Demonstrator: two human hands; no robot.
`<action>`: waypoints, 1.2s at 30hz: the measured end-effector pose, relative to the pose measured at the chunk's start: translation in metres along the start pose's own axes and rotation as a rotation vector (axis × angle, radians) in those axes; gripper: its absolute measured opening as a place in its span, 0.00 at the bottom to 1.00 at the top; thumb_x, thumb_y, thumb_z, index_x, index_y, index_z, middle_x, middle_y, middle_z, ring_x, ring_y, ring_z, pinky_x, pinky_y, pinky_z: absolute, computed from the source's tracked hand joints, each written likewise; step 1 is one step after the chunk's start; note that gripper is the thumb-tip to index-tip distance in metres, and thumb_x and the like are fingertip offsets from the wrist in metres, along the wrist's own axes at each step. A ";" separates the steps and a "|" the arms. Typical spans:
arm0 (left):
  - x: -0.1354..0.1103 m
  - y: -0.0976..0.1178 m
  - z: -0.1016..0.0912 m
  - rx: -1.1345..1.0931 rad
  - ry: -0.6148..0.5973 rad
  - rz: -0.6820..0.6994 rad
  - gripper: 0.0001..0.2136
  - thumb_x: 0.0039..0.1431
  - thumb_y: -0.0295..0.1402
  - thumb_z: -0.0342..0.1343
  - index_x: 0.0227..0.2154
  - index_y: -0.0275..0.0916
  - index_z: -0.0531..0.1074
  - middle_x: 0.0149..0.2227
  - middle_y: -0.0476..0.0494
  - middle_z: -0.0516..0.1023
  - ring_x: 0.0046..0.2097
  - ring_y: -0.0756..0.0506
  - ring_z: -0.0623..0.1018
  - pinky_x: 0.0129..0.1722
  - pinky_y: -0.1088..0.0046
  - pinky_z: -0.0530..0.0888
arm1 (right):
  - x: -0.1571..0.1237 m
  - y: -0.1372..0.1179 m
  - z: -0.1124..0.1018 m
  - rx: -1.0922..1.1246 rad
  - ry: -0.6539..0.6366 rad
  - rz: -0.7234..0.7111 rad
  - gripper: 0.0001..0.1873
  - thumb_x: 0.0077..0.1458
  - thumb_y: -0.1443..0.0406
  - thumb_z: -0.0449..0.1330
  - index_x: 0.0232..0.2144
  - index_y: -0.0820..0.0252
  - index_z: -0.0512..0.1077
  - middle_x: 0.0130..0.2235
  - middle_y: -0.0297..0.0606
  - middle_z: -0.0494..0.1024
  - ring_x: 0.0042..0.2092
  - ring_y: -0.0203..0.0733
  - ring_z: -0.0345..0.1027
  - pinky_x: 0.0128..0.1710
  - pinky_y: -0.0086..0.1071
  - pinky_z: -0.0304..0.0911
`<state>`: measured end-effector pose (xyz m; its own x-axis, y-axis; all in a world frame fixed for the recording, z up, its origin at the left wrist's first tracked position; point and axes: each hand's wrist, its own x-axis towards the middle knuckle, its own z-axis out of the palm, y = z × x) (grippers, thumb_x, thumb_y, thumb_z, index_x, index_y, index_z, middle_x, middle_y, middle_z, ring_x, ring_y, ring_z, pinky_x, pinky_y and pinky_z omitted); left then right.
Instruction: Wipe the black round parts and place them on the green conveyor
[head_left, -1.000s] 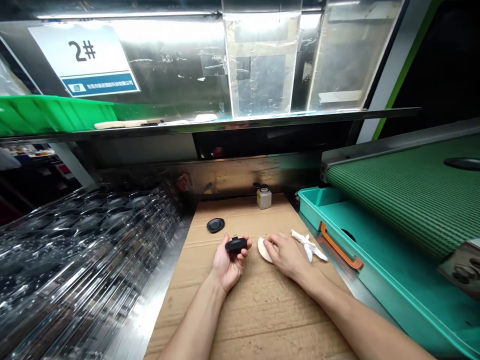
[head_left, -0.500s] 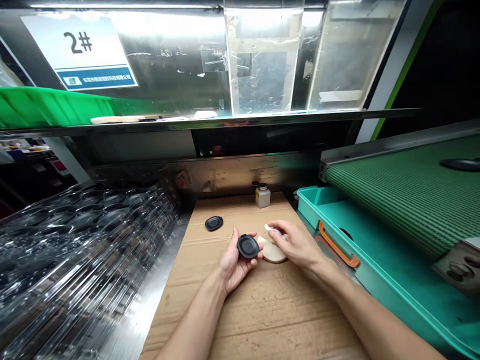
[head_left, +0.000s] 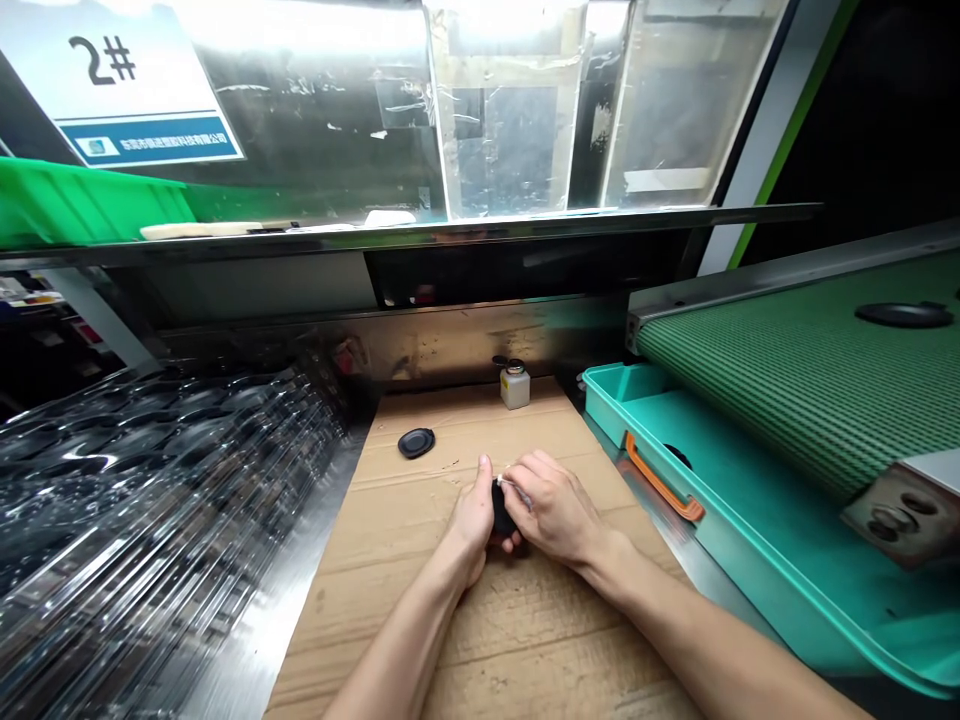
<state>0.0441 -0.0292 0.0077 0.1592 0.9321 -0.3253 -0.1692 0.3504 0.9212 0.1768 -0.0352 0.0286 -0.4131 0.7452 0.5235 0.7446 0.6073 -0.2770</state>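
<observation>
A small black rounded-square lid-like piece [head_left: 501, 512] sits in my left hand [head_left: 469, 522], with the thumb along its left side and fingertips showing beneath it. My right hand [head_left: 559, 508] is closed over the piece's right side, pinching a small white wad [head_left: 501, 481] against its upper part. The wad's kind is unclear, since the fingers cover most of it. A matching black piece [head_left: 416, 443] lies on the cardboard [head_left: 352, 590], up and left of my hands. The round cream pad seen earlier is hidden behind my right hand.
Behind my hands stands a small bottle [head_left: 515, 389] with its cap flipped up. Clear plastic trays [head_left: 172, 500] are stacked at left. On the right are a teal bin [head_left: 750, 540] with an orange handle and a green conveyor belt [head_left: 795, 350] carrying a black part.
My right hand has moved left from above the cream pad onto the black piece, bringing the white wad against it. My left hand has turned the piece more sideways. The view shifted slightly.
</observation>
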 end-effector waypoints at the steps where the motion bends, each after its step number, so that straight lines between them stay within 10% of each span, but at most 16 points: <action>1: 0.000 0.000 0.001 0.008 0.007 0.004 0.34 0.49 0.65 0.43 0.22 0.33 0.71 0.14 0.43 0.71 0.15 0.49 0.69 0.12 0.77 0.62 | 0.000 0.000 0.000 -0.023 0.001 0.011 0.10 0.61 0.66 0.49 0.33 0.59 0.70 0.35 0.40 0.71 0.41 0.40 0.61 0.41 0.31 0.58; 36: -0.007 0.006 0.006 0.017 0.053 -0.002 0.28 0.57 0.57 0.43 0.25 0.34 0.70 0.14 0.44 0.71 0.14 0.47 0.70 0.11 0.75 0.63 | -0.001 0.008 0.010 0.081 0.020 -0.075 0.11 0.62 0.66 0.48 0.36 0.59 0.71 0.34 0.39 0.72 0.39 0.38 0.63 0.43 0.30 0.59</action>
<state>0.0475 -0.0339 0.0170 0.1082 0.9350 -0.3376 -0.1525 0.3512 0.9238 0.1782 -0.0286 0.0178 -0.4546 0.6917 0.5612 0.6671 0.6819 -0.3001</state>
